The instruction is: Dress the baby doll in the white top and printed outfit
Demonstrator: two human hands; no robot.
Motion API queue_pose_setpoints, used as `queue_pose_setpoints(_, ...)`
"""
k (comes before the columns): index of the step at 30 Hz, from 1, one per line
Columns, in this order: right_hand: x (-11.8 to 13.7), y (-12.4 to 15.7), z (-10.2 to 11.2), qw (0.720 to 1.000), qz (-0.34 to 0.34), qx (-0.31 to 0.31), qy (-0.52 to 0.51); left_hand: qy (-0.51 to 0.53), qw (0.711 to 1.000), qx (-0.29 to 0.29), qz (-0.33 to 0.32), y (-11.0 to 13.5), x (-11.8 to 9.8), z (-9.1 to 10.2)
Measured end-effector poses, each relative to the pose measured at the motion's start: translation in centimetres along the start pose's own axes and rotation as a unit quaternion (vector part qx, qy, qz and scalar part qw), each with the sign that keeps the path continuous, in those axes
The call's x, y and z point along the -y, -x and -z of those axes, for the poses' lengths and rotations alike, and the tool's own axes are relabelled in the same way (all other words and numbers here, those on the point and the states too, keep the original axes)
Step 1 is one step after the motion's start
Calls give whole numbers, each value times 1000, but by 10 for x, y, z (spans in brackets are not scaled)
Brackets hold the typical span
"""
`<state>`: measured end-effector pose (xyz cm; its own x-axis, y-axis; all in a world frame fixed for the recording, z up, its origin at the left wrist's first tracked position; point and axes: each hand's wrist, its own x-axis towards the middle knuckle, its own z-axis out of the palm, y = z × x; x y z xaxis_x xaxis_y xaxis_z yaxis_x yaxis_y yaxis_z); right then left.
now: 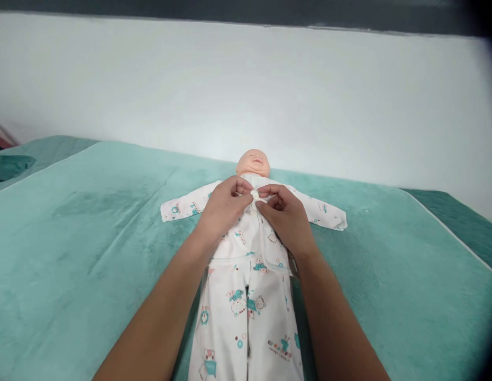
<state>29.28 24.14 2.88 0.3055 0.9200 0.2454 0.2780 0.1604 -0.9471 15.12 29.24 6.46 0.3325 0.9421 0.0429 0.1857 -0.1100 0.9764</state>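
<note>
A baby doll (253,163) lies on its back, dressed in a white printed shirt (240,238) and matching trousers (222,317). Both sleeves stretch out to the sides. At the upper chest, my left hand (227,203) pinches the shirt's front edge beside a pale round button (255,195). From the other side my right hand (284,214) is closed on the opposite front edge, thumb and forefinger close to the same button. Another button (253,212) shows just below. Whether the upper button is through its hole cannot be made out. Below the chest the shirt front hangs slightly apart.
A teal plush cover (111,222) spreads under the doll, with a fold running along its left part. Behind it rises a white wall (246,84) with a dark band on top. Darker teal fabric (460,222) lies at the right, and something red (0,142) shows at the far left edge.
</note>
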Motion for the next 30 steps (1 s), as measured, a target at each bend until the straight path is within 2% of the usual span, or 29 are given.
queue_pose_setpoints(6,-1,-1,0,997,-31,-6,-70,-80,996,-9,-33,-1,1,4)
queue_pose_setpoints(10,8,2,4,999,-31,-15,-11,-73,996,33,-40,2,-2,12)
queue_pose_setpoints(13,25,11,12,994,-32,35,102,-72,993,78,-44,5,-5,21)
queue_pose_setpoints(16,41,22,18,972,-17,93,217,-90,986,128,-53,8,-7,29)
queue_pose_setpoints(20,47,31,16,942,14,103,319,-110,970,201,-81,9,-8,36)
queue_pose_setpoints(26,44,30,20,925,-1,169,341,-144,961,221,-84,7,-3,38)
queue_pose_setpoints(30,42,26,32,936,-23,217,276,-128,961,227,-91,8,-2,37)
